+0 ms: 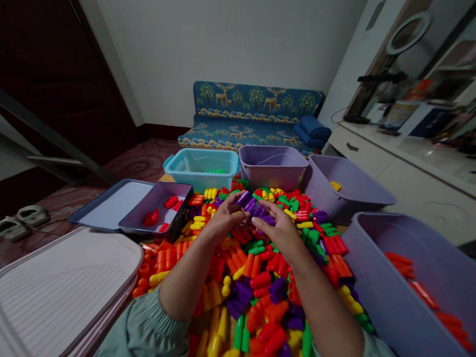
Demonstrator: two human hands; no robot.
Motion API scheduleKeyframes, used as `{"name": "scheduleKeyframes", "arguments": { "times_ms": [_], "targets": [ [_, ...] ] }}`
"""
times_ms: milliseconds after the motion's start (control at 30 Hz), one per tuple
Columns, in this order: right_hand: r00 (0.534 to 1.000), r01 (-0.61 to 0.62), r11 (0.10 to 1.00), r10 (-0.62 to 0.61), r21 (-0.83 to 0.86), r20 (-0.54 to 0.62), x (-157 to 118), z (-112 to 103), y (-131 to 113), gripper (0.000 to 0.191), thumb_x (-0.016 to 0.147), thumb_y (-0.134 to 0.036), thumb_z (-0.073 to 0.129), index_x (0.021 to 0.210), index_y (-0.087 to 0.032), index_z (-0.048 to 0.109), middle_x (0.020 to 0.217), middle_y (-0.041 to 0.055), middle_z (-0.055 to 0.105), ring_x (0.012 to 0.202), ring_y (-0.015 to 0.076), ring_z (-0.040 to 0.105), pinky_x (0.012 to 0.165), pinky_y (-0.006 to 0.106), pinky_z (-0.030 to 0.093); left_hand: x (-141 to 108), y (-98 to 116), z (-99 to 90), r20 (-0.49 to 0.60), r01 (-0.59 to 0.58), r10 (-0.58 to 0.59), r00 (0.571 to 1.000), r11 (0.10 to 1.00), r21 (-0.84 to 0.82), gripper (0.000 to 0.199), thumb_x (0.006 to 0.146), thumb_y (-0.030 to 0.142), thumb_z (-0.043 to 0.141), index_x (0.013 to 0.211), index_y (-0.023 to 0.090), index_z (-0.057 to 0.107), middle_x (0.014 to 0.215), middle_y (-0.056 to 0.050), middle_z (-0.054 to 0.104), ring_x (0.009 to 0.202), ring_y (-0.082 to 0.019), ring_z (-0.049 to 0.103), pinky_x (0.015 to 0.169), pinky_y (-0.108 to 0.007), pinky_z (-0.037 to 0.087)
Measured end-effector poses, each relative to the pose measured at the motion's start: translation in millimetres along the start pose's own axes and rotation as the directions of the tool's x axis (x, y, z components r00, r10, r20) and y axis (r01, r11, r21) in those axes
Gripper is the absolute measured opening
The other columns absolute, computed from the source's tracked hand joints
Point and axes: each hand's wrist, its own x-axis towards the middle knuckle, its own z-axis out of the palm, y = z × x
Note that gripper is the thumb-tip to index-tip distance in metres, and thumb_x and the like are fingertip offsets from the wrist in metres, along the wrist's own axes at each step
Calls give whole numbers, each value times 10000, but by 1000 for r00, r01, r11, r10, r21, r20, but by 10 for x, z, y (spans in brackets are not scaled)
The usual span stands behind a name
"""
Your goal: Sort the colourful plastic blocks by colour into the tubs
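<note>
Both hands meet over a big heap of plastic toy pieces (262, 280) in red, orange, yellow, green and purple. Between them are several purple toy pieces (251, 203), shiny and tube-like. My left hand (228, 217) closes its fingers on the left end of these purple pieces. On the other side, my right hand (277, 227) curls round them with the thumb across the front. Whether the purple pieces are joined or loose, I cannot tell. Fingers cover part of them.
Around the heap stand a turquoise bin (200, 153) with green pieces, a purple bin (275, 171), another holding yellow (356, 186), and a large right-hand bin (370, 267) with red-orange pieces. An open box (155, 190) with red pieces and pale lids (65, 291) lie left.
</note>
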Motion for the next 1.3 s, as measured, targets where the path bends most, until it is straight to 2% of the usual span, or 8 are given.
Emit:
{"name": "scheduleKeyframes", "arguments": {
  "times_ms": [200,333,567,700,933,1133,1200,1300],
  "targets": [
    [997,-62,993,56,-101,-62,13,-11,53,485,697,-349,658,1146,-168,621,855,58,703,674,198,649,586,313,525,8,-29,-16,51,21,-21,998,1000,18,560,672,194,761,1190,190,547,923,-37,663,684,-157,667,619,-304,590],
    [988,15,987,-38,-159,-148,20,-22,75,399,712,-332,658,1079,-176,656,933,70,713,716,195,662,620,308,535,47,-61,-32,34,52,-52,998,999,-13,434,726,205,712,1132,149,568,822,-50,690,663,-171,691,626,-287,583],
    [956,127,954,-192,-273,-224,18,-56,64,278,756,-388,662,945,-185,689,855,64,727,772,216,676,732,343,544,45,-72,-17,74,67,-66,995,998,-19,528,751,292,739,1232,156,567,859,-54,706,708,-163,696,722,-303,570],
    [972,98,967,-144,-236,-185,26,-22,99,334,757,-376,648,1025,-177,649,893,77,715,718,194,668,694,333,549,39,-70,27,100,25,-33,994,997,77,623,647,284,833,1203,153,586,940,-52,697,695,-134,662,653,-243,535],
    [995,-56,998,59,40,-82,43,-25,-57,393,714,-371,673,1058,-192,607,827,34,675,537,145,603,513,293,523,67,103,168,74,-55,43,996,984,170,496,640,397,819,1028,129,666,659,9,621,533,-93,557,532,-211,475],
    [991,3,968,31,252,-130,665,-117,-613,111,740,-239,624,828,-175,601,666,-20,649,579,121,607,576,247,518,683,721,499,71,-127,115,991,974,190,91,831,164,644,858,78,632,591,20,547,484,-51,496,581,-208,476],
    [978,28,964,29,266,-207,1013,-142,-756,25,778,-198,569,765,-184,553,598,-53,603,555,96,588,573,218,509,1004,926,617,49,-111,102,994,968,224,63,878,95,551,864,62,602,593,18,537,485,-44,494,620,-220,486],
    [954,-37,966,111,255,-280,1399,-151,-812,108,758,-120,547,691,-191,501,518,-72,535,524,95,574,555,218,512,1358,1058,702,6,-59,61,998,928,369,89,861,80,563,938,43,588,655,-20,585,552,-86,556,680,-283,513]
  ]
}}
